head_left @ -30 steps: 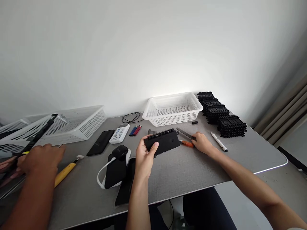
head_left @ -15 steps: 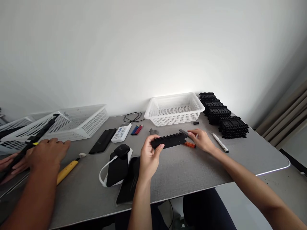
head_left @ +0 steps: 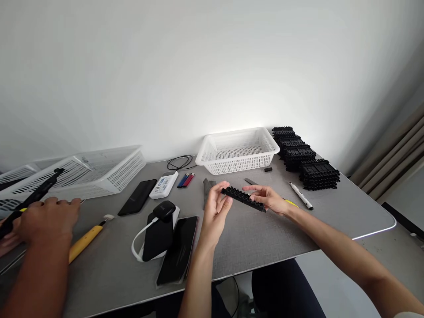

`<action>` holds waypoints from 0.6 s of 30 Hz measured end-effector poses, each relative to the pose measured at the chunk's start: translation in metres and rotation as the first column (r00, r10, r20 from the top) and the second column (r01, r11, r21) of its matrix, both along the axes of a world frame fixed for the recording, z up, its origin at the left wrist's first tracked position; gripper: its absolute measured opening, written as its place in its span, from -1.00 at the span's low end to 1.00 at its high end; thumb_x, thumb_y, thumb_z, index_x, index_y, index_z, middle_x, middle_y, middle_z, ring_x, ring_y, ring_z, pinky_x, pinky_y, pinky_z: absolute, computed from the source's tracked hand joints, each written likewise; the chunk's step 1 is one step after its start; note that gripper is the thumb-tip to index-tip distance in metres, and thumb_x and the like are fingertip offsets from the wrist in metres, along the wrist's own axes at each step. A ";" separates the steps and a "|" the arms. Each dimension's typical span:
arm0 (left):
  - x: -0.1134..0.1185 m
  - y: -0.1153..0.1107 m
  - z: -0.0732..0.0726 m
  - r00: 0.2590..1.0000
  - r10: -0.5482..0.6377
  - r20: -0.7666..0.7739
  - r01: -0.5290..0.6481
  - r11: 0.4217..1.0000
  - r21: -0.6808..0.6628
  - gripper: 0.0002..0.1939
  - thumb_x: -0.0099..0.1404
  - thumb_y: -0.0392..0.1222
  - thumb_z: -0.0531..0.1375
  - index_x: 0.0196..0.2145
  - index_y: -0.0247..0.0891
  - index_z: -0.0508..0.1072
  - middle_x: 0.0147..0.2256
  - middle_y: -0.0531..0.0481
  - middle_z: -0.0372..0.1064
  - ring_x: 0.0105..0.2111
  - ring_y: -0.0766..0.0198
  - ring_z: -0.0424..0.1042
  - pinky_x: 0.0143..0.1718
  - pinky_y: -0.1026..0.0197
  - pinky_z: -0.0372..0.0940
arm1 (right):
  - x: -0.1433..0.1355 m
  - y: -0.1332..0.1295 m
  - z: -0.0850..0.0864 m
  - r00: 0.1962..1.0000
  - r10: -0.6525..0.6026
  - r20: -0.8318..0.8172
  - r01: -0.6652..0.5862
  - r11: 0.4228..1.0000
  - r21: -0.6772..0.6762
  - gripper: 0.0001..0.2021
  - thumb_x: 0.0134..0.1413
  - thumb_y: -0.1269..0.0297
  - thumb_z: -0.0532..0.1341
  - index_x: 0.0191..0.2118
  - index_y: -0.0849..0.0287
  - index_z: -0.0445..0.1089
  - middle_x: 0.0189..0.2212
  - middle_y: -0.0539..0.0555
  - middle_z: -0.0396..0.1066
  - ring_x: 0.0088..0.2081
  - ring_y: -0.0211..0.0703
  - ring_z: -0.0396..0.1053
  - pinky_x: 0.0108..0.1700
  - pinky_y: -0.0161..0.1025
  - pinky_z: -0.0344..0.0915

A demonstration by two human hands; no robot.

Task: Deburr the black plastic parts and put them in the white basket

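A person's left hand point(head_left: 217, 212) pinches the left end of a black scalloped plastic part point(head_left: 243, 198) between thumb and fingers, while the right hand point(head_left: 270, 199) closes on its right end; the part slants down to the right, held above a grey surface point(head_left: 258, 247). Beyond the right fingers a flat grey strip point(head_left: 251, 181) pokes out, and a yellow end point(head_left: 291, 202) shows by the right wrist; whether they are 1 tool, held or lying, cannot be told. Behind sits a white plastic basket point(head_left: 240, 165). To the right, past a white marker point(head_left: 300, 195), stand 4 stacks of similar black parts point(head_left: 319, 174). The held part seems midway through handling, not yet on a stack; whether the stacked ones are finished or waiting is unclear. At far left, a co-worker's hand point(head_left: 48, 218) is near a yellow-handled tool point(head_left: 85, 243)
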State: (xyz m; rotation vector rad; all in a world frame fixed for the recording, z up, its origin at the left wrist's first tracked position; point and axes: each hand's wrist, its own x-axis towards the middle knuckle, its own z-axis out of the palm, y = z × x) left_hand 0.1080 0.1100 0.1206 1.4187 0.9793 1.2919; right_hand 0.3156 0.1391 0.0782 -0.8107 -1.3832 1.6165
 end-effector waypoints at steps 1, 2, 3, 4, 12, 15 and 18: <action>0.002 0.000 -0.001 0.999 0.016 0.043 -0.015 1.000 -0.028 -0.51 0.30 0.03 0.22 0.14 -0.07 0.26 0.26 -0.13 0.19 0.31 0.07 0.10 0.28 0.04 0.08 | -0.003 0.000 -0.002 0.998 -0.059 -0.002 0.059 0.998 0.019 -0.49 0.03 0.08 0.37 0.10 0.12 0.40 -0.47 -0.03 0.37 -0.62 -0.40 0.12 -0.66 -0.43 0.01; 0.004 0.000 -0.003 0.996 0.025 0.081 -0.020 0.998 -0.058 -0.48 0.31 0.06 0.20 0.17 -0.08 0.24 0.27 -0.13 0.17 0.31 0.07 0.09 0.28 0.03 0.07 | -0.005 0.000 -0.005 0.993 -0.121 -0.001 0.121 0.992 0.045 -0.50 0.04 0.07 0.36 0.09 0.12 0.39 -0.47 -0.03 0.36 -0.61 -0.39 0.13 -0.67 -0.44 0.02; 0.005 0.001 -0.004 0.994 0.026 0.110 -0.016 0.996 -0.091 -0.46 0.32 0.09 0.18 0.19 -0.10 0.23 0.27 -0.15 0.17 0.30 0.06 0.12 0.27 0.02 0.10 | -0.007 0.000 -0.007 0.982 -0.187 0.001 0.186 0.979 0.080 -0.51 0.04 0.06 0.35 0.08 0.12 0.39 -0.46 -0.02 0.37 -0.60 -0.38 0.15 -0.67 -0.44 0.05; 0.007 0.001 -0.005 0.992 0.015 0.124 0.000 0.992 -0.124 -0.43 0.31 0.12 0.17 0.19 -0.13 0.24 0.26 -0.17 0.20 0.28 0.03 0.16 0.24 -0.01 0.15 | -0.009 0.000 -0.009 0.967 -0.253 0.007 0.250 0.960 0.125 -0.52 0.06 0.06 0.34 0.07 0.11 0.39 -0.43 -0.01 0.39 -0.58 -0.36 0.19 -0.66 -0.43 0.07; 0.007 0.004 -0.007 0.999 -0.007 0.053 0.015 0.988 -0.151 -0.44 0.18 0.10 0.30 0.03 -0.28 0.36 -0.02 -0.25 0.48 0.02 -0.03 0.46 -0.02 0.01 0.39 | -0.006 -0.004 -0.007 0.897 -0.433 0.087 0.371 0.846 0.384 -0.60 0.09 0.09 0.32 0.03 0.11 0.39 -0.25 0.08 0.48 -0.29 -0.15 0.42 -0.42 -0.31 0.29; 0.003 0.008 -0.008 0.991 0.088 0.104 -0.074 0.988 -0.133 -0.38 0.12 0.09 0.34 0.03 -0.31 0.35 -0.07 -0.26 0.51 -0.01 -0.04 0.48 -0.02 0.02 0.38 | -0.002 -0.004 -0.004 0.916 -0.386 0.107 0.310 0.851 0.423 -0.57 0.06 0.10 0.35 0.03 0.12 0.38 -0.35 0.03 0.46 -0.33 -0.18 0.41 -0.39 -0.30 0.26; -0.001 0.011 -0.009 0.978 0.180 0.108 -0.168 0.980 -0.107 -0.35 0.13 0.13 0.33 0.05 -0.31 0.35 -0.12 -0.24 0.54 -0.03 -0.01 0.50 0.03 0.03 0.35 | -0.002 -0.004 -0.005 0.953 -0.295 0.074 0.241 0.881 0.406 -0.60 0.10 0.11 0.33 0.03 0.13 0.38 -0.43 -0.03 0.42 -0.43 -0.26 0.34 -0.43 -0.32 0.23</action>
